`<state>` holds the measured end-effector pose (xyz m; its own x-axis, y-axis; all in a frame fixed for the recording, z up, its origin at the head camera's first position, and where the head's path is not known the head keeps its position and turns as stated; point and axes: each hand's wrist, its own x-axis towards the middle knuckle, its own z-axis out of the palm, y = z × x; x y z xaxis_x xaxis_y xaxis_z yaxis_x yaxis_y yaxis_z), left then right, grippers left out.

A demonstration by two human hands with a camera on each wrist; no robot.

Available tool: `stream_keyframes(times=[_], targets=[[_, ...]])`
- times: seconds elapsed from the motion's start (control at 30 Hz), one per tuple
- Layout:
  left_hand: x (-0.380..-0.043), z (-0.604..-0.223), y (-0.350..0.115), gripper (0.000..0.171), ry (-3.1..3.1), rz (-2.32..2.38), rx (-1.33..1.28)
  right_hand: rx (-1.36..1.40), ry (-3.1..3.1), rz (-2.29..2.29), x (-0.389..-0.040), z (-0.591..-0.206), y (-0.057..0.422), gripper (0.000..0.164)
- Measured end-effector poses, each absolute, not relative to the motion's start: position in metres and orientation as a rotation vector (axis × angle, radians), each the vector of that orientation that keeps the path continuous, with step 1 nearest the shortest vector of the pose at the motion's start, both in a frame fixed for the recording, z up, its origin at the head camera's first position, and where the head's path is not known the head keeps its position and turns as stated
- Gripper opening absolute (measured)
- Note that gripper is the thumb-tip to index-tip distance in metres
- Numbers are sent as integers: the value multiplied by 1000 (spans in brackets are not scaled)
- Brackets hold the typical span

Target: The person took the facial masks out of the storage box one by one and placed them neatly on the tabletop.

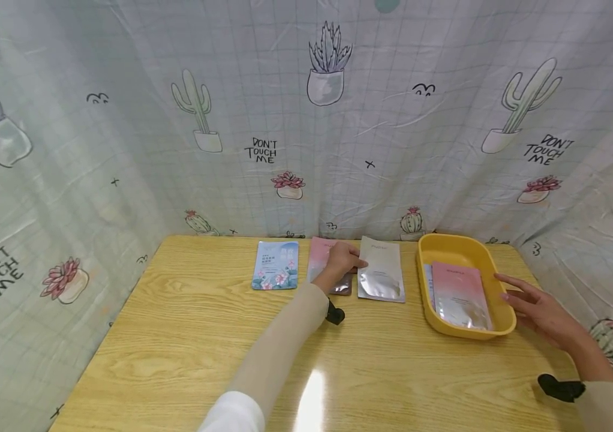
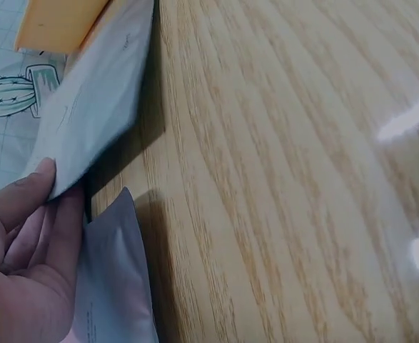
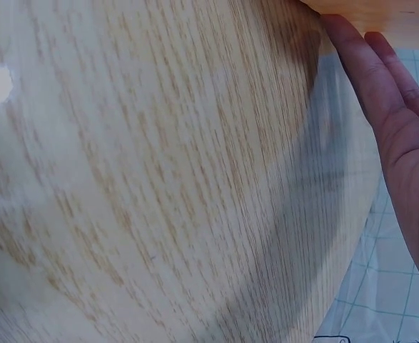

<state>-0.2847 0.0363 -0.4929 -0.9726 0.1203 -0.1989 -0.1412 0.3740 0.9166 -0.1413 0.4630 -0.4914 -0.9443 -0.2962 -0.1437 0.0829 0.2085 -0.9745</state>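
My left hand (image 1: 344, 259) pinches the left edge of a cream and silver face mask packet (image 1: 382, 259). In the left wrist view the thumb lies on top of this packet (image 2: 98, 96), with fingers beneath, and its near edge is raised off the table. Under and beside that hand lies a pink face mask packet (image 1: 318, 251), partly covered by it. To its left is a light blue packet (image 1: 276, 264) with flowers. My right hand (image 1: 546, 313) touches the right side of a yellow plastic bin (image 1: 468, 333) with extended fingers, also seen in the right wrist view.
Inside the bin a pink packet (image 1: 457, 287) lies over a blue one (image 1: 428, 279). The wood-grain table (image 1: 193, 336) ends at a cactus-print curtain (image 1: 263, 198) behind and at both sides.
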Motion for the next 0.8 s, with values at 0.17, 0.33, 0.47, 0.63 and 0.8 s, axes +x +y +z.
stream_keyframes(times=[0.17, 0.33, 0.47, 0.63, 0.8], targets=[[-288, -495, 38, 19, 2536, 1535, 45, -197, 2203, -1777, -141, -490, 462, 57], [-287, -487, 37, 21, 2629, 1427, 99, -183, 2226, -1742, -141, -488, 462, 57], [-287, -475, 36, 17, 2682, 1359, 147, -203, 2185, -1787, -142, -491, 464, 57], [-290, -464, 35, 57, 2695, 1284, 193, -243, 2108, -1865, -143, -493, 466, 57], [-288, -455, 36, 20, 2758, 1209, 222, -249, 2072, -1880, -144, -493, 466, 57]])
